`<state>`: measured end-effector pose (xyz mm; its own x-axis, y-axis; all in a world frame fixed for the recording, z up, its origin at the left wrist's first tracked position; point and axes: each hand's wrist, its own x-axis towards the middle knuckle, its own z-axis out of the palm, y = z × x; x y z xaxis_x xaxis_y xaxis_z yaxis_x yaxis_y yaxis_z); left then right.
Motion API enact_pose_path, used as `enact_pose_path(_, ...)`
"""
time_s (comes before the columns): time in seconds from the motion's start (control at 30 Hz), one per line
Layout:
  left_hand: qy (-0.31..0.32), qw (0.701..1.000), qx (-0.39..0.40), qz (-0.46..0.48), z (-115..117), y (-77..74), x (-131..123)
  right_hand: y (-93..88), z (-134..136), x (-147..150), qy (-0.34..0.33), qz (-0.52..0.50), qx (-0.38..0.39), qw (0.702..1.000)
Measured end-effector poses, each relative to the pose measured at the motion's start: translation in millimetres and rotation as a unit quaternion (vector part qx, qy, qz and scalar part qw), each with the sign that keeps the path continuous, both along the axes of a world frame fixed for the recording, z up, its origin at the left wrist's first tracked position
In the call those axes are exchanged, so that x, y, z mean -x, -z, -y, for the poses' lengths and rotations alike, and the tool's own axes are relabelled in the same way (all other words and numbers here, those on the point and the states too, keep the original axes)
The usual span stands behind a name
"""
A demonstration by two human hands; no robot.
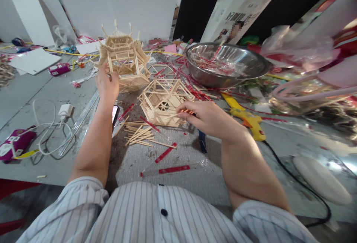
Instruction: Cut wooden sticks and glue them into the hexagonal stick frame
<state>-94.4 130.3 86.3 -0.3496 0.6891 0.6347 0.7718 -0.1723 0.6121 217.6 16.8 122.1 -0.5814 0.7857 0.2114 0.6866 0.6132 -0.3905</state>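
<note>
Loose sticks (139,134) lie mid-bench, toward its front edge. Just beyond, the right hand (208,118) pinches a thin stick (171,116) in curled fingers against the hexagonal frame (163,100). Farther back, the left hand (107,85) grips the stick pavilion (125,62) by its left corner.

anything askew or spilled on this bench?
Yes. The stick pagoda in the left hand sits tilted, and red wrappers lie strewn over the table beside loose sticks. The right hand pinches one stick.

Craft workshop: glue gun (247,118), stick pavilion models (124,62), loose sticks (139,135).
</note>
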Motion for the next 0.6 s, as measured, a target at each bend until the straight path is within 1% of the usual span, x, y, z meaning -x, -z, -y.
enact_pose_path(0.2, 0.014, 1.0, 0.015, -0.013, -6.1, 3.2, 4.0, -2.4, 0.4, 1.0, -0.001, 0.009, 0.012, 1.0)
enact_pose_path(0.33, 0.019, 1.0, 0.013, -0.003, -4.3, 0.0, 1.7, -1.2, 0.0, -0.3, -0.006, 0.006, 0.0, 1.0)
enact_pose_path(0.47, 0.021, 0.999, 0.047, 0.013, 0.1, -4.2, -2.2, -0.6, 0.1, -0.1, -0.001, 0.012, 0.001, 1.0)
enact_pose_path(0.6, 0.034, 0.998, 0.045, 0.032, -1.3, -3.1, -1.4, -0.2, -0.4, 0.2, -0.001, 0.006, -0.002, 1.0)
